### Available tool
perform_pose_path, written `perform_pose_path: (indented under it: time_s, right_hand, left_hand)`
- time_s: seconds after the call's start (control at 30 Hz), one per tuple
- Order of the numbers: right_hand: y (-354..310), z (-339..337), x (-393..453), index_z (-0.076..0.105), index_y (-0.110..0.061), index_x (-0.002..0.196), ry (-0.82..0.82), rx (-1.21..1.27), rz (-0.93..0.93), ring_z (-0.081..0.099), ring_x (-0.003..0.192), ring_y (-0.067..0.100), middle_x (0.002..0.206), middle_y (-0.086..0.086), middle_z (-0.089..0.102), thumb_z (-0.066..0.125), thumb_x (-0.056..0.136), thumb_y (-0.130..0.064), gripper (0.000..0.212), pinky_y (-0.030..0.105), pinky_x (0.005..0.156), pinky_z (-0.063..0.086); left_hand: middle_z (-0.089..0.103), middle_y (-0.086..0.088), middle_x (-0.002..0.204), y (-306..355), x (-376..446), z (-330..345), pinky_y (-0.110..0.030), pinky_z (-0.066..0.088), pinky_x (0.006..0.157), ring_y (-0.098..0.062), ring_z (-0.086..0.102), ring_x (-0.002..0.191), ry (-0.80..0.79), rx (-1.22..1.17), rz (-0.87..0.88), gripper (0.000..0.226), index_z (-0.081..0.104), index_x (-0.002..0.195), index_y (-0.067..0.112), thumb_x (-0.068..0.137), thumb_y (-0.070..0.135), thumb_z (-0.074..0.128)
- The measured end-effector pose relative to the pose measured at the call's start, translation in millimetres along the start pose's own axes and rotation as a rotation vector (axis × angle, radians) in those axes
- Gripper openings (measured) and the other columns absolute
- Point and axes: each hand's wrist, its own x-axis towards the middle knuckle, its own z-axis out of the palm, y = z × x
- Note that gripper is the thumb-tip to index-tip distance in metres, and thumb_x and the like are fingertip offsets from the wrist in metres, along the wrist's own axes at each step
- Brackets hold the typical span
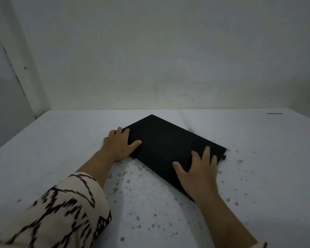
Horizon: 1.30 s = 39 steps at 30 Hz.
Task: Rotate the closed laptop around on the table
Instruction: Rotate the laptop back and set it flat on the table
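Note:
A closed black laptop (168,142) lies flat on the white speckled table (61,144), turned at an angle with one corner pointing toward the far wall. My left hand (119,144) grips its left corner, thumb on the lid and fingers wrapped over the edge. My right hand (198,173) rests on the lid near the laptop's near right edge, fingers spread, palm covering that edge. A small dark tab (224,157) sticks out at the laptop's right corner.
A plain grey wall (159,59) rises right behind the table's far edge, close to the laptop's far corner. The table's left edge (13,138) runs diagonally. A dark mark (274,113) sits at the far right of the table.

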Motion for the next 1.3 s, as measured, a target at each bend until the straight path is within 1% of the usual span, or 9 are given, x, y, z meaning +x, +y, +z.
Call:
perform_pose_path:
  time_s: [0.27, 0.47, 0.63, 0.83, 0.93, 1.03, 1.1, 1.2, 1.3]
  right_hand:
    - [12, -1, 9, 0.036, -0.017, 0.139, 0.11, 0.157, -0.096, -0.013, 0.145, 0.02, 0.159, 0.001, -0.008, 0.057, 0.085, -0.038, 0.062, 0.047, 0.117, 0.012]
    - [20, -5, 25, 0.044, -0.017, 0.135, 0.139, 0.237, -0.157, -0.008, 0.145, 0.019, 0.159, 0.002, 0.0, 0.061, 0.084, -0.034, 0.056, 0.04, 0.116, 0.01]
    - [26, -12, 39, 0.05, -0.016, 0.129, 0.151, 0.3, -0.215, 0.002, 0.146, 0.019, 0.159, 0.003, 0.008, 0.063, 0.083, -0.027, 0.049, 0.037, 0.115, 0.014]
    - [32, -19, 49, 0.05, -0.016, 0.128, 0.072, 0.237, -0.241, 0.006, 0.146, 0.02, 0.158, 0.005, 0.012, 0.066, 0.081, -0.029, 0.051, 0.039, 0.116, 0.015]
    - [27, -21, 45, 0.04, -0.015, 0.136, 0.01, 0.092, -0.191, -0.001, 0.146, 0.025, 0.159, 0.008, 0.005, 0.065, 0.08, -0.041, 0.067, 0.045, 0.118, 0.013]
    - [18, -16, 30, 0.017, -0.023, 0.146, -0.121, -0.193, -0.122, -0.01, 0.145, 0.032, 0.159, 0.005, -0.008, 0.053, 0.07, -0.072, 0.097, 0.053, 0.116, 0.005]
    - [16, -9, 17, 0.007, -0.027, 0.147, -0.195, -0.276, -0.117, -0.012, 0.144, 0.034, 0.159, 0.004, -0.012, 0.044, 0.06, -0.085, 0.11, 0.057, 0.114, 0.002]
    - [18, -6, 8, 0.001, -0.031, 0.146, -0.232, -0.302, -0.167, -0.012, 0.144, 0.034, 0.159, -0.001, -0.01, 0.044, 0.056, -0.087, 0.115, 0.059, 0.113, 0.003]
    - [19, -6, 12, 0.008, -0.035, 0.145, -0.199, -0.3, -0.198, -0.007, 0.145, 0.031, 0.16, -0.005, 0.001, 0.047, 0.057, -0.085, 0.108, 0.06, 0.113, 0.01]
  left_hand:
    - [0.051, -0.012, 0.127, 1, -7, 1, -0.049, 0.036, 0.095, -0.034, 0.044, 0.117, 0.124, -0.03, -0.054, 0.067, 0.042, 0.125, 0.012, 0.08, 0.061, 0.044]
    - [0.059, -0.011, 0.112, -2, -25, -4, -0.049, 0.038, 0.091, -0.033, 0.051, 0.106, 0.179, -0.078, -0.063, 0.051, 0.05, 0.112, 0.012, 0.081, 0.052, 0.048]
    - [0.063, -0.011, 0.107, -4, -37, -9, -0.047, 0.042, 0.089, -0.032, 0.053, 0.1, 0.213, -0.207, -0.106, 0.045, 0.056, 0.108, 0.012, 0.082, 0.048, 0.049]
    - [0.052, -0.015, 0.127, -7, -51, 1, -0.043, 0.037, 0.097, -0.035, 0.041, 0.118, 0.31, -0.343, -0.193, 0.055, 0.05, 0.128, 0.011, 0.083, 0.041, 0.053]
    - [0.049, -0.014, 0.13, -7, -52, 7, -0.044, 0.037, 0.096, -0.034, 0.04, 0.118, 0.344, -0.314, -0.199, 0.053, 0.049, 0.128, 0.013, 0.083, 0.042, 0.053]
    - [0.047, -0.013, 0.135, -11, -50, 9, -0.047, 0.035, 0.101, -0.032, 0.039, 0.124, 0.358, -0.202, -0.111, 0.057, 0.045, 0.13, 0.015, 0.084, 0.047, 0.049]
    - [0.032, -0.013, 0.148, -16, -47, 10, -0.049, 0.025, 0.112, -0.032, 0.024, 0.137, 0.269, -0.148, 0.012, 0.066, 0.035, 0.137, 0.016, 0.084, 0.055, 0.043]
    - [0.007, -0.006, 0.158, -21, -46, 10, -0.05, 0.014, 0.117, -0.029, 0.003, 0.144, 0.045, -0.071, 0.12, 0.09, 0.018, 0.144, 0.025, 0.072, 0.077, 0.029]
    - [0.009, 0.0, 0.158, -20, -50, 9, -0.05, 0.019, 0.114, -0.027, 0.006, 0.144, 0.023, 0.01, 0.155, 0.106, 0.015, 0.144, 0.03, 0.057, 0.089, 0.021]
